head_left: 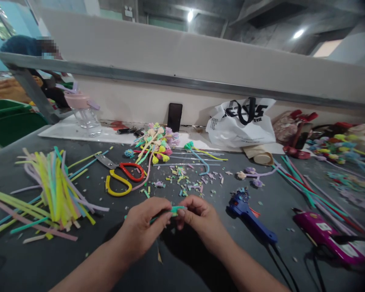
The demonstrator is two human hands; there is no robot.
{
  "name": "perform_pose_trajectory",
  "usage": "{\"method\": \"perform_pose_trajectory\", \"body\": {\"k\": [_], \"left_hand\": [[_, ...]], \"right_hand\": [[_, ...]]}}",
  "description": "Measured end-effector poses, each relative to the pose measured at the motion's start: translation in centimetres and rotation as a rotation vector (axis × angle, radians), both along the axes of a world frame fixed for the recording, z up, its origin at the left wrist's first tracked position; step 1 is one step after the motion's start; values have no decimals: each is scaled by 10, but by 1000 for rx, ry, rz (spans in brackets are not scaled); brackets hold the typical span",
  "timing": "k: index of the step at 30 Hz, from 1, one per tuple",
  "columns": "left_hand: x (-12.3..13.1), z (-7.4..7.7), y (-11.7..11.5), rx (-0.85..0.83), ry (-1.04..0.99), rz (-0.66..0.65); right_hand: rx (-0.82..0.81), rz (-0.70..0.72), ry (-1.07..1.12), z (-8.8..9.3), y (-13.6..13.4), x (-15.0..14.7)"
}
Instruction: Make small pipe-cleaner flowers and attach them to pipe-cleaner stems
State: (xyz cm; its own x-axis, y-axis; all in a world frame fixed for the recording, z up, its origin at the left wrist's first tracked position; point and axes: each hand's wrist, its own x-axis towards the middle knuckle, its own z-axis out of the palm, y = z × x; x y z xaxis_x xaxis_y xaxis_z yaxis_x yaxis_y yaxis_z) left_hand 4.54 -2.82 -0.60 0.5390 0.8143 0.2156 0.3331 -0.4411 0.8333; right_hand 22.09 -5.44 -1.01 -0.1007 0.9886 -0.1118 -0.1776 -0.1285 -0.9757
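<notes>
Near the front middle of the table, my left hand (150, 221) is closed around a green pipe cleaner (177, 209), its thumb and fingers pinching it. My right hand (199, 215) pinches the other end of the same green piece, and the two hands almost meet. Fingers hide most of its length. Beyond the hands lie scissors (121, 178) with one red and one yellow handle. Short cut bits of pipe cleaner (182, 180) are scattered behind my hands. A bunch of fuzzy pipe-cleaner flowers (156, 142) rests farther back.
Long pipe cleaners (57, 186) are heaped on the left. To the right lie a blue glue gun (251, 219) and a magenta corded tool (325, 235). A phone (174, 117), a white bag (240, 125) and a clear bottle (86, 115) stand along the back. A person (27, 46) bends beyond the partition.
</notes>
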Motion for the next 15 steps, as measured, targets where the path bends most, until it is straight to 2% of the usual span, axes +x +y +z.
{"method": "perform_pose_trajectory", "body": {"k": [6,10,15], "left_hand": [[-1,3,1,22,30,3],[0,2,1,13,12,6],[3,1,-1,-162,-90,30]], "right_hand": [[-1,3,73,-3,0,-1],[54,19,73,-4,0,-2],[126,-10,-5,-4,-1,-2]]}}
